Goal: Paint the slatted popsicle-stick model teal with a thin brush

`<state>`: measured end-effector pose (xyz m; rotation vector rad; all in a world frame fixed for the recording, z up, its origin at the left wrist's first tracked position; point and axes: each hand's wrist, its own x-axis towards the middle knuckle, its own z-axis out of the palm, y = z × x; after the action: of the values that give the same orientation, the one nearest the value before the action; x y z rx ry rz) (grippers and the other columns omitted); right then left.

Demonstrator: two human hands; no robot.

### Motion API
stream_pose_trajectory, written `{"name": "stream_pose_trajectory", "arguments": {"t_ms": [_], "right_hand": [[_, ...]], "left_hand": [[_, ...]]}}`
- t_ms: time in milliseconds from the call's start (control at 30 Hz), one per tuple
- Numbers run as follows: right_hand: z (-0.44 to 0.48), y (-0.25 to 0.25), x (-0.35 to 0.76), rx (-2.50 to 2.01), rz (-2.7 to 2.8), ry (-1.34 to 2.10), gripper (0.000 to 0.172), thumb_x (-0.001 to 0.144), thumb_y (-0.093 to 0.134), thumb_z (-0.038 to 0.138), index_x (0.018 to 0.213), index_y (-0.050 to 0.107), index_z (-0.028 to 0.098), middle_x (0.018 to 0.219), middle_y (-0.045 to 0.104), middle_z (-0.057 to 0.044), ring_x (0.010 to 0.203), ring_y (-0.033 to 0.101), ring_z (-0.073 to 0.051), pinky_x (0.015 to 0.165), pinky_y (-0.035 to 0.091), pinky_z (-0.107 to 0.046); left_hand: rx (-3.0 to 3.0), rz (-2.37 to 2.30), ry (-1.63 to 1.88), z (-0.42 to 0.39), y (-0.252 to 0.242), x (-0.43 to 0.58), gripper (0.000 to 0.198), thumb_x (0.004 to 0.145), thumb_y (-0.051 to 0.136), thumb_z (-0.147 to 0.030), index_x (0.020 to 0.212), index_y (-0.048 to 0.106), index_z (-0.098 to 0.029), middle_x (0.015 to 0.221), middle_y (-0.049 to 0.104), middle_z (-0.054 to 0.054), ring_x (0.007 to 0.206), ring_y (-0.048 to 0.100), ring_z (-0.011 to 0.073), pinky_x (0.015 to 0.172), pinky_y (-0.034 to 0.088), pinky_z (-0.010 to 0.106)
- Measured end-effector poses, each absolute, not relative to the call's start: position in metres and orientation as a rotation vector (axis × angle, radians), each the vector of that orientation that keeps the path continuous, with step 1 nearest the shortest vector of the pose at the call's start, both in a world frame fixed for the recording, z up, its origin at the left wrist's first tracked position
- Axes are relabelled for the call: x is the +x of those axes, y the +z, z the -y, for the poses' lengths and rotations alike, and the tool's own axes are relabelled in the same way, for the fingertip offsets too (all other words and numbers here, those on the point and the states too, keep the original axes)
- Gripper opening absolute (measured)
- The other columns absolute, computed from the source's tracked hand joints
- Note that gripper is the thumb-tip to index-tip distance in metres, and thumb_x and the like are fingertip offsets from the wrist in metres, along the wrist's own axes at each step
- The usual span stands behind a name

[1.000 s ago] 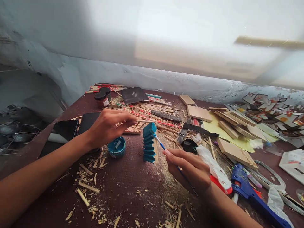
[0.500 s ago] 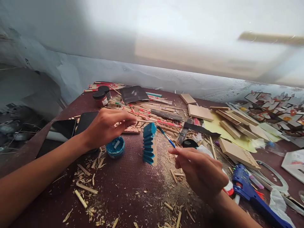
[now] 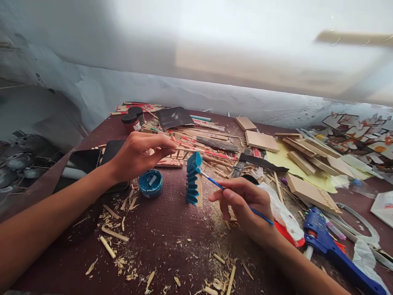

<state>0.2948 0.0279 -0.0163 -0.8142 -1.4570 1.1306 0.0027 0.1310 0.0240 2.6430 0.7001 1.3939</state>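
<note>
My left hand (image 3: pixel 143 155) pinches a thin wooden stick (image 3: pixel 185 150). At the stick's far end hangs a ridged wooden piece (image 3: pixel 192 184), coated in blue paint on its top and scalloped side, with bare wood on its right face. A slim blue paintbrush (image 3: pixel 215 183) is gripped in my right hand (image 3: pixel 245 200); its bristles touch the upper right edge of the painted piece. Below my left hand, an open jar of blue paint (image 3: pixel 150 183) stands on the table.
Wood shavings (image 3: pixel 121 262) litter the brown tabletop (image 3: pixel 166 237). Lidded paint jars (image 3: pixel 131 123) and many sticks (image 3: pixel 208 137) lie at the back. To the right are wooden blocks (image 3: pixel 310 194), a blue glue gun (image 3: pixel 325 241) and a dark phone-like slab (image 3: pixel 84 162) sits left.
My right hand has turned and moved the brush left, bringing its bristles from beside the blue piece onto its edge. My left hand still holds the stick. The view has shifted slightly.
</note>
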Motion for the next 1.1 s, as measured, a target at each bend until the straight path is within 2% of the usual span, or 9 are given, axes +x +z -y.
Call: {"name": "stream_pose_trajectory", "arguments": {"t_ms": [100, 300, 767, 967, 1100], "right_hand": [[-0.031, -0.018, 0.297, -0.856, 1.327, 1.281, 0.010, 0.101, 0.073, 0.028, 0.097, 0.082, 0.026, 0.077, 0.084, -0.001, 0.041, 0.060, -0.005, 0.039, 0.043, -0.015], [-0.035, -0.011, 0.298, -0.944, 1.198, 1.400, 0.020, 0.094, 0.081, 0.036, 0.081, 0.080, 0.021, 0.062, 0.078, -0.003, 0.033, 0.054, -0.006, 0.033, 0.036, -0.014], [-0.040, 0.012, 0.310, -1.039, 1.141, 1.202, 0.020, 0.078, 0.088, 0.034, 0.066, 0.079, 0.022, 0.046, 0.067, 0.000, 0.032, 0.044, -0.006, 0.030, 0.028, -0.016], [-0.040, 0.014, 0.310, -1.024, 1.176, 1.206, 0.021, 0.078, 0.088, 0.038, 0.066, 0.079, 0.024, 0.045, 0.067, 0.000, 0.029, 0.041, -0.007, 0.028, 0.024, -0.017], [-0.039, 0.009, 0.309, -1.059, 1.233, 1.257, 0.026, 0.079, 0.087, 0.041, 0.065, 0.077, 0.022, 0.046, 0.068, -0.001, 0.030, 0.043, -0.007, 0.029, 0.027, -0.019]], "left_hand": [[2.633, -0.696, 1.396, -0.133, 0.023, 0.002, 0.006, 0.099, 0.075, -0.016, 0.101, 0.078, -0.021, 0.093, 0.083, -0.003, 0.077, 0.077, 0.0090, 0.075, 0.056, 0.016], [2.622, -0.682, 1.417, -0.135, 0.021, 0.001, 0.006, 0.100, 0.075, -0.021, 0.102, 0.078, -0.024, 0.092, 0.083, -0.003, 0.077, 0.077, 0.0110, 0.072, 0.057, 0.020], [2.586, -0.704, 1.412, -0.133, 0.021, 0.003, 0.007, 0.099, 0.075, -0.024, 0.100, 0.080, -0.029, 0.094, 0.084, -0.004, 0.078, 0.078, 0.0123, 0.074, 0.060, 0.021], [2.577, -0.740, 1.381, -0.130, 0.024, 0.003, 0.007, 0.099, 0.074, -0.026, 0.099, 0.080, -0.028, 0.094, 0.084, -0.003, 0.077, 0.078, 0.0130, 0.075, 0.062, 0.023], [2.567, -0.747, 1.377, -0.129, 0.025, 0.003, 0.007, 0.099, 0.074, -0.027, 0.100, 0.081, -0.028, 0.096, 0.085, -0.002, 0.079, 0.079, 0.0135, 0.077, 0.062, 0.023]]}}
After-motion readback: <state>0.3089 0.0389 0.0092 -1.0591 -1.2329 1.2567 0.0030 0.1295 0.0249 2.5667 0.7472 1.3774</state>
